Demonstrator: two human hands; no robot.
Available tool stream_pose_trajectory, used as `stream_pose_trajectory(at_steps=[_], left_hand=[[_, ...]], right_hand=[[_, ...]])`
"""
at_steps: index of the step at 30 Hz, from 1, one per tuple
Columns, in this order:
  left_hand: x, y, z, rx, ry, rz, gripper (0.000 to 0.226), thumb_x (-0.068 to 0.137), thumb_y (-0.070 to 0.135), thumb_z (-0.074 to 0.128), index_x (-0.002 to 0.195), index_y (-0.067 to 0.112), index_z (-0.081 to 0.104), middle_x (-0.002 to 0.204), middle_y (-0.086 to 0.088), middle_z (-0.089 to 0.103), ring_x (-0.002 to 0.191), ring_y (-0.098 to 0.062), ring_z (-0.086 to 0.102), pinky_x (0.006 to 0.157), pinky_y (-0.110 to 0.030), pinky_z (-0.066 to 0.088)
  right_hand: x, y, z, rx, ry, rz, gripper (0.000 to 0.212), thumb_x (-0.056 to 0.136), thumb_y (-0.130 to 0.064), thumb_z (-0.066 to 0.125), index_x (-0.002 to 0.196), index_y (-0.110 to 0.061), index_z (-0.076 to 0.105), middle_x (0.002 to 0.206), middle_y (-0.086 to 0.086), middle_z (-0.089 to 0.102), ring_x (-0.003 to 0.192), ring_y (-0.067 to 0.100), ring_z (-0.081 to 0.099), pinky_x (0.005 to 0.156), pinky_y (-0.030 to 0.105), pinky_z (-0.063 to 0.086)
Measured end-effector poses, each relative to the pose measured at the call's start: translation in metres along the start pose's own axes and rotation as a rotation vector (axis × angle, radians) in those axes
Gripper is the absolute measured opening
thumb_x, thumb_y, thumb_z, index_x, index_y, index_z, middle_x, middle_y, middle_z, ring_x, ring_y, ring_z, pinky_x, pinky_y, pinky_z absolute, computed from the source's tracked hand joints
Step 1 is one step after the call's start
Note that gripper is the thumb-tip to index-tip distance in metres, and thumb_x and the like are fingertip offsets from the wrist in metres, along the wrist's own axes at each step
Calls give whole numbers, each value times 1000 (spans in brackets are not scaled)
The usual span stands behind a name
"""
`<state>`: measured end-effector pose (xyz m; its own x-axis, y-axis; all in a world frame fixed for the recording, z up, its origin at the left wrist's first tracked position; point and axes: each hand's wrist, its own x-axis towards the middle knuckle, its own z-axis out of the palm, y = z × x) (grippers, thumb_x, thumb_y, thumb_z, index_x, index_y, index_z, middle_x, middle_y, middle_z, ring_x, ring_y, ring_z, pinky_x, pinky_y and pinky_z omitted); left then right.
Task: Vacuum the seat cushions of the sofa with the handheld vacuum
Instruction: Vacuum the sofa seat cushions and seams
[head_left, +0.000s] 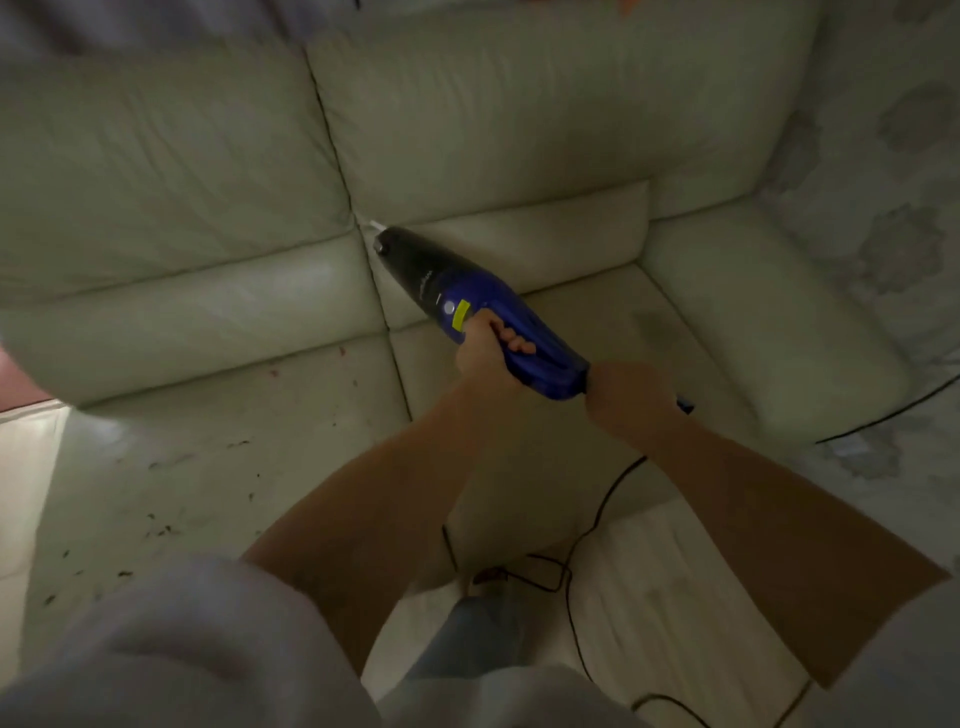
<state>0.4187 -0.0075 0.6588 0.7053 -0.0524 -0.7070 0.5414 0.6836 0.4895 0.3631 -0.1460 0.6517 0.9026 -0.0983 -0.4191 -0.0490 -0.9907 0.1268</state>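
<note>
You are gripping the blue handheld vacuum with your left hand while your right hand is clasping its rear end, its nozzle pointing into the sofa seam.

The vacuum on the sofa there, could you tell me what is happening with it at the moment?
A person is holding the blue handheld vacuum with both hands: the left hand grips its handle, the right hand holds its rear end. The nozzle points into the crease between the seat cushions. Dark crumbs lie on the nearer left cushion.
</note>
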Motion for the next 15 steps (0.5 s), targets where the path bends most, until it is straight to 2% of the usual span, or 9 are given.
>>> stream_pose_trajectory(at_steps=[3,6,9,10,12,14,15], left_hand=[[6,-6,14,-66,-1,-19,32,90,14,46,59,15,39,35,4,38,25,-11,34,34,-15,36],[8,-14,26,-101,-2,-25,32,91,14,47,60,15,40,36,4,38,26,-10,35,34,-16,37],[11,-24,33,-177,-15,-25,30,89,13,48,61,15,40,38,4,38,28,-9,35,35,-16,37],[12,-28,34,-218,-30,-28,29,89,12,48,61,15,39,38,4,38,29,-9,35,35,-16,37],[12,-35,37,-295,-62,-23,30,89,8,46,61,16,37,39,5,36,30,-7,33,36,-16,37],[13,-44,42,-354,-72,-8,32,88,6,43,59,16,33,38,5,33,30,-7,31,36,-16,35],[14,-49,46,-377,-71,5,33,88,6,42,59,16,32,38,5,33,30,-7,31,35,-15,34]], right_hand=[[13,17,-7,-35,14,-8,20,97,-9,42,107,-9,60,87,4,63,74,19,57,65,28,42],[19,31,-15,-87,59,-8,20,96,-7,42,103,-10,61,81,3,60,69,19,54,62,28,42],[27,42,-19,-109,42,-27,18,96,-3,43,100,-8,60,82,3,61,81,21,64,67,29,46],[31,46,-20,-119,44,-33,17,96,-2,43,92,-7,59,82,3,60,85,21,65,71,29,48],[36,54,-24,-137,95,-62,34,98,0,42,66,-10,42,71,0,49,83,20,60,73,29,47],[39,65,-26,-156,144,-114,46,98,1,39,58,-16,24,78,2,53,85,21,61,68,28,41],[40,70,-26,-159,158,-133,47,98,1,38,58,-17,22,82,4,56,85,21,62,66,28,39]])
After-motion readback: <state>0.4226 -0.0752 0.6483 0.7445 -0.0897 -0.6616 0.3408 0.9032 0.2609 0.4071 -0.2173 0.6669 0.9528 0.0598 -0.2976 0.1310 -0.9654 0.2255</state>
